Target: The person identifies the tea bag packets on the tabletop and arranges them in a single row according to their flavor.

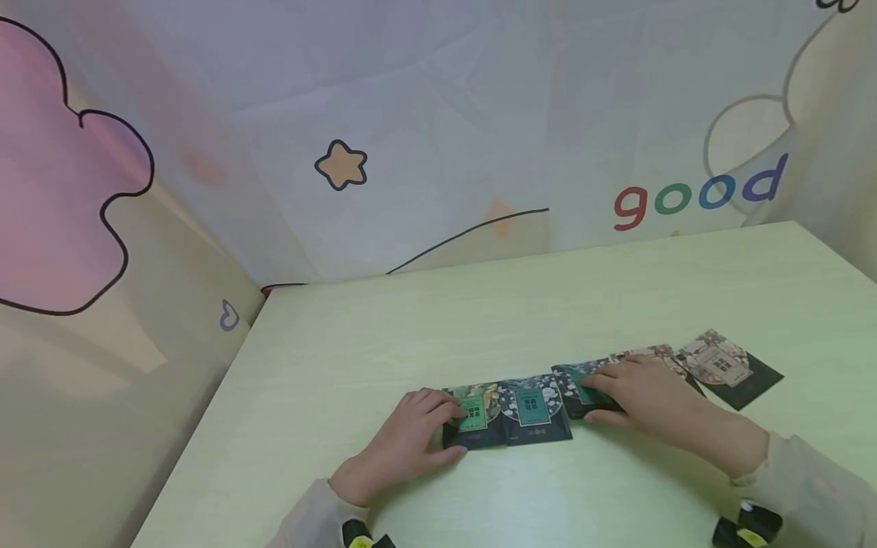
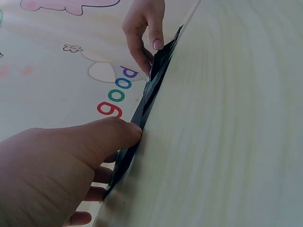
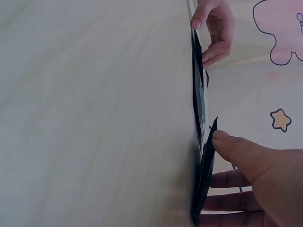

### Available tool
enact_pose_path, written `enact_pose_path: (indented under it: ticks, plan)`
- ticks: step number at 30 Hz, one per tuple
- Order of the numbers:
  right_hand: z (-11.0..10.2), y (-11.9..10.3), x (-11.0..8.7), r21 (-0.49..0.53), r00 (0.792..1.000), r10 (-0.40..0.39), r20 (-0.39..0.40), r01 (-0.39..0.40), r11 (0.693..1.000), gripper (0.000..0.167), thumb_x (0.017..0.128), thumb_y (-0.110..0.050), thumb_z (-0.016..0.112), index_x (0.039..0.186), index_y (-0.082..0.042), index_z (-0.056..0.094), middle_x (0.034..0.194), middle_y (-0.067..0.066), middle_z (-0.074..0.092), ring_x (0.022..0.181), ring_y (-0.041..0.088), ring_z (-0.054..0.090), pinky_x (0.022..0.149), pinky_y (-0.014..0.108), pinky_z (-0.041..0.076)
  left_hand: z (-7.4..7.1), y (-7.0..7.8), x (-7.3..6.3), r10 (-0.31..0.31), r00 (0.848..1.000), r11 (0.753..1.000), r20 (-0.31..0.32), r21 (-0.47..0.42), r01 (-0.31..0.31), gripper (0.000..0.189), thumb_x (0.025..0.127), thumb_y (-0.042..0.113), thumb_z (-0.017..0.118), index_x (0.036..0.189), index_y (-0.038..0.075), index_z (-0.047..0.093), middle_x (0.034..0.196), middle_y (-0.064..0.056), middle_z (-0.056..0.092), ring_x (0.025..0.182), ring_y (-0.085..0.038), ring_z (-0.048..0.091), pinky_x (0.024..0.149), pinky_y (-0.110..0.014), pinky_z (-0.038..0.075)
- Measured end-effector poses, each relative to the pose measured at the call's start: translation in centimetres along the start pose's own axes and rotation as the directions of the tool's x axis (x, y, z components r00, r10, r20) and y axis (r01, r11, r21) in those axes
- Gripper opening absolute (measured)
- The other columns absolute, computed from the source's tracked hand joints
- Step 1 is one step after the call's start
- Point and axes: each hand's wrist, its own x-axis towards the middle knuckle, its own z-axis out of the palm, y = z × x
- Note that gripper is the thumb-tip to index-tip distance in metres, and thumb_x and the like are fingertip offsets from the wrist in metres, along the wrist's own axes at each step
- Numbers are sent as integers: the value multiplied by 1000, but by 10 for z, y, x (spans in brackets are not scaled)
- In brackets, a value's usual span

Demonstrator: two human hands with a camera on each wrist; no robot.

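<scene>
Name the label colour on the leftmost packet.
Green; the label shows best in the head view.

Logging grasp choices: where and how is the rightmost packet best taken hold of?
Probably pinch the rightmost packet at its dark right corner, coming from the right: it appears flat and askew, that corner clear, the left one beside the neighboring packet partly under the right hand.
</scene>
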Motion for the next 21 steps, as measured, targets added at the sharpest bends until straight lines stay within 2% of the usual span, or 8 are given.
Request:
enact_pose_path:
  ticks: [13,21]
  plan:
    - [-3,-3,-7,51,998,27,48,-29,998,49,81,-47,69,113,-9,69,110,9,69,101,30,66,88,52,52,1,-1,1,2,1000,1000,-4,-6,-3,39,86,44,67,117,20,64,122,4,61,117,-15,52,104,-37,41]
    - [-1,-3,-10,74,999,16,52,-20,997,49,81,-44,71,113,-8,68,110,9,69,102,31,65,87,51,53,2,-2,0,21,999,1000,-33,-3,-21,38,85,41,69,114,19,64,120,3,62,116,-15,53,102,-37,42]
